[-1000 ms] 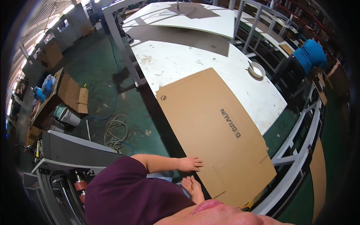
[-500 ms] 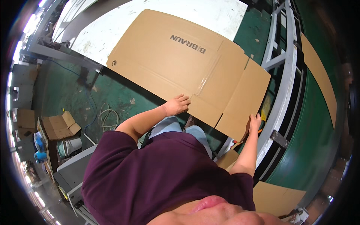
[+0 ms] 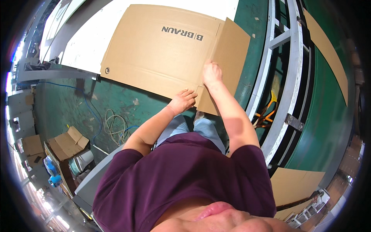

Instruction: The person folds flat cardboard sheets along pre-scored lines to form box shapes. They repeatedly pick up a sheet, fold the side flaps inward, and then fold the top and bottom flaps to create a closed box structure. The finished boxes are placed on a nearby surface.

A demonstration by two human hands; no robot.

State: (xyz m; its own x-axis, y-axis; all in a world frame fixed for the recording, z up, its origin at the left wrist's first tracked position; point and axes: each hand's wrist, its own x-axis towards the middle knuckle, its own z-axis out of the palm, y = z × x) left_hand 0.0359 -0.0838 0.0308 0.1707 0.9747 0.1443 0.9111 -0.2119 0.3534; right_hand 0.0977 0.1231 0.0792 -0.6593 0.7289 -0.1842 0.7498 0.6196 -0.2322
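A large, flattened cardboard box (image 3: 162, 54) with dark printing lies in front of me. Its right end panel (image 3: 233, 50) is bent up along a crease. My left hand (image 3: 183, 101) lies on the near edge, its fingers stretched out over the cardboard. Further right, my right hand (image 3: 212, 72) presses at the crease with its fingers curled in. The fingertips are hidden, so I cannot tell whether they pinch anything.
Beneath the box is a white tabletop (image 3: 83, 42). A metal-framed conveyor with a green belt (image 3: 313, 131) runs along the right, bearing cardboard sheets (image 3: 296, 183). On the floor at left are a coiled hose (image 3: 116, 125) and an open carton (image 3: 68, 143).
My right hand has moved from the box's far right edge inward to the crease. The right end panel has swung up from flat. My left hand stays on the near edge.
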